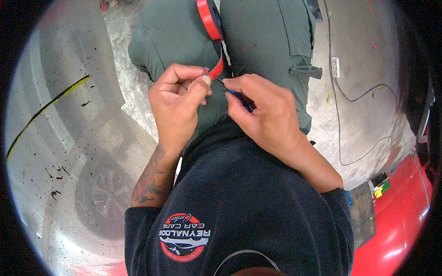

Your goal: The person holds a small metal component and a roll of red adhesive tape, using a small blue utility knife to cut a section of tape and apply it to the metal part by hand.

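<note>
A roll of red-faced tape (209,20) with a dark inner side rests between my thighs. From it a narrow loose strip of tape (216,68) curves down to my left hand (180,92), which pinches its end between thumb and forefinger. Just right of that pinch, my right hand (264,103) closes around a slim blue-handled cutter (240,100). The cutter's thin metal tip points at the tape, close to my left fingertips. Whether the tip touches the tape I cannot tell. Most of the handle is hidden by my right fingers.
A white socket block (335,67) and a dark cable (338,115) lie on the floor to the right. Glossy red bodywork (396,216) stands at the lower right. On the left, a yellow-and-black strip (48,109) and dark scraps lie on a shiny grey surface (55,138).
</note>
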`<state>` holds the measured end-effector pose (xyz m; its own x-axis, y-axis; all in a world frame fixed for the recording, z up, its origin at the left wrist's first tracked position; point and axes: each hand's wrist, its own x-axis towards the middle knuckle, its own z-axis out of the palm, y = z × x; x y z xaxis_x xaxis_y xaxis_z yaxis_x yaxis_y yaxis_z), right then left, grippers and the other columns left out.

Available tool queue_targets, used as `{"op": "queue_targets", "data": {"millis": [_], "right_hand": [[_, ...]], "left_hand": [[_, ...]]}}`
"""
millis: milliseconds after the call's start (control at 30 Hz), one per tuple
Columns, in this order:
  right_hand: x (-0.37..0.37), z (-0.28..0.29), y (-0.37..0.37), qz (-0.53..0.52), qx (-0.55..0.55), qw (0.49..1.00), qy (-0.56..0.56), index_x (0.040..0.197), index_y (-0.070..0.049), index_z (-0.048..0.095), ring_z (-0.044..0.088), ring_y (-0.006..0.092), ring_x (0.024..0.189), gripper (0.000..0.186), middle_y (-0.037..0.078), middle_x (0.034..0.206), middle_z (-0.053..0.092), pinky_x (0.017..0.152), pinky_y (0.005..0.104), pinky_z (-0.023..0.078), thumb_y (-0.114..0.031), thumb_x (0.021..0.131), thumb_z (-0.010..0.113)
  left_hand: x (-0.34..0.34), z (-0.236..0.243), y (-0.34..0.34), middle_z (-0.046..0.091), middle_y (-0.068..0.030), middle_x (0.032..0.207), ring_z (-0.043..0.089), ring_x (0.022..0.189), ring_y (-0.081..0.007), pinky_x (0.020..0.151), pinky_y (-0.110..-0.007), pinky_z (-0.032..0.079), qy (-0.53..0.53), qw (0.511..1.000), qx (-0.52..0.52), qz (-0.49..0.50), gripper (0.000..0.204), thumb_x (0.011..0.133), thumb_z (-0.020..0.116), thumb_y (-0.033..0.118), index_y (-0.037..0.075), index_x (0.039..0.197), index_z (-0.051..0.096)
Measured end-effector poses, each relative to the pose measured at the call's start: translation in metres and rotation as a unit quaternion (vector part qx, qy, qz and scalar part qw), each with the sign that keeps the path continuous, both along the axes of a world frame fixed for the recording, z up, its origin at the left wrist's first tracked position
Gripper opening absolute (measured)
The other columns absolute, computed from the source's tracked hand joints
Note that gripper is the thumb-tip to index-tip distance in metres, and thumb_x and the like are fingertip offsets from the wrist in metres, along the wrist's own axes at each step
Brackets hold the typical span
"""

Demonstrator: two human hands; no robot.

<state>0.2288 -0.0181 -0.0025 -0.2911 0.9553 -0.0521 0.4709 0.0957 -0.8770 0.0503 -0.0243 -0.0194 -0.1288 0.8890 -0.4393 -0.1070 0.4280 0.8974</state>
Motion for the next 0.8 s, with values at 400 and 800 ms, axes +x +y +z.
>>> {"op": "queue_targets", "data": {"millis": [400,800], "right_hand": [[-0.001,-0.012,0.000,-0.026,0.105,0.994,0.001,0.101,-0.007,0.066,0.067,0.0306,0.072,0.022,0.010,0.080,0.063,0.062,0.0418,0.054,-0.004,0.080,0.073],[0.002,-0.010,0.001,0.019,0.143,0.987,-0.076,0.107,-0.008,0.072,0.061,0.0249,0.063,0.034,0.006,0.074,0.058,0.056,0.0373,0.049,0.002,0.075,0.078]], "left_hand": [[-0.006,0.005,0.007,0.075,-0.0127,0.093,0.072,0.077,-0.0162,0.063,-0.025,0.054,-0.050,0.998,-0.023,-0.030,0.017,0.094,0.073,0.005,-0.006,0.107,0.069],[-0.010,0.000,0.007,0.074,-0.0132,0.093,0.073,0.078,-0.0169,0.069,-0.027,0.059,-0.109,0.993,-0.036,-0.034,0.016,0.095,0.071,0.003,-0.007,0.107,0.067]]}}
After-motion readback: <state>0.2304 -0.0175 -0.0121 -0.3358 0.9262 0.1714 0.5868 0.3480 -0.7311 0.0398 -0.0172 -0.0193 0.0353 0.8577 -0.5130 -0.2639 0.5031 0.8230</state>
